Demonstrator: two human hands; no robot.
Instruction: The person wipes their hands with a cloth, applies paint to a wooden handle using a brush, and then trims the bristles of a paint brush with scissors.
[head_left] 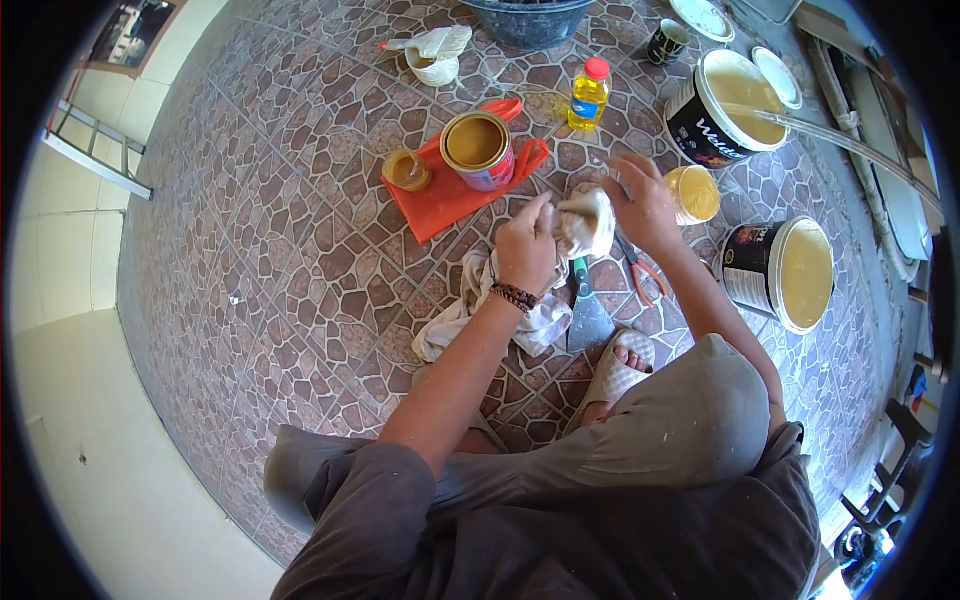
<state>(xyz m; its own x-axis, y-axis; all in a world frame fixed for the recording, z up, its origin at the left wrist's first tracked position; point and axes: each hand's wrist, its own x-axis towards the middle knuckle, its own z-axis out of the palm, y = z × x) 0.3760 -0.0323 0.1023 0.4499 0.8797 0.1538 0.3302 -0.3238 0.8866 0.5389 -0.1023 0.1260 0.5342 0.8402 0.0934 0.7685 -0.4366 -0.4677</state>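
left hand [527, 248], closed on a bunched rag [587, 222] between both hands; right hand [645, 208], fingers spread, just beside the rag, contact unclear. below, on the floor [290, 240]: scraper [590, 322], pliers [649, 283]. farther out: red bag [432, 212] bearing can [492, 177] and jar [407, 174]; bottle [588, 104]; two buckets [746, 265] at right.

The stone-patterned floor [250, 250] carries a cloth [543, 328], scraper [591, 322], red bag [430, 210] and yellow bottle [588, 102].

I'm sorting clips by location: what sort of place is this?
Perhaps a patio used for painting or similar work: stone-patterned floor, black buckets and a scraper.
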